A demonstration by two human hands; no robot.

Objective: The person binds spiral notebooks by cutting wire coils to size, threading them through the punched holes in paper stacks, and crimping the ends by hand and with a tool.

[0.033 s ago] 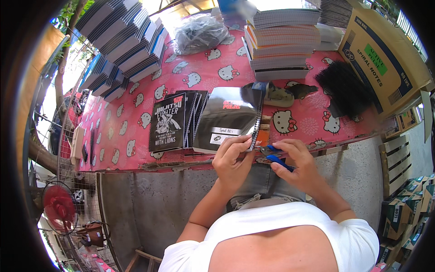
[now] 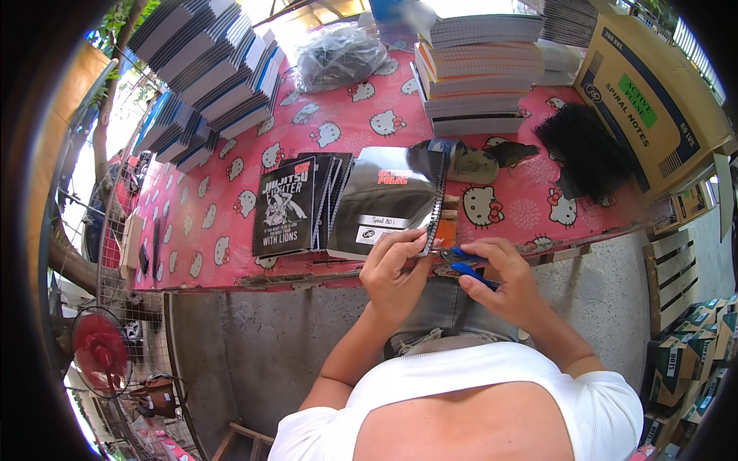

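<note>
A black-covered spiral notebook (image 2: pixel 388 201) lies near the table's front edge, its coil (image 2: pixel 438 207) along the right side. My left hand (image 2: pixel 396 273) pinches the notebook's lower right corner by the end of the coil. Blue-handled pliers (image 2: pixel 473 270) are gripped in my right hand (image 2: pixel 503 276), their handles partly spread. The metal jaws reach the lower end of the coil; whether they have closed on the wire is too small to tell. To the left, several black spiral notebooks with a printed fighter cover (image 2: pixel 286 207) overlap one another.
Tall stacks of notebooks stand at the back left (image 2: pixel 207 69) and back centre (image 2: pixel 484 77). A pile of black coils (image 2: pixel 584 150) lies beside a cardboard box (image 2: pixel 653 100) on the right. A plastic bag (image 2: pixel 338 58) sits at the back of the pink tablecloth (image 2: pixel 354 119).
The pliers have shifted slightly left, bringing their jaws nearer the coil's end. My left hand stays on the notebook corner.
</note>
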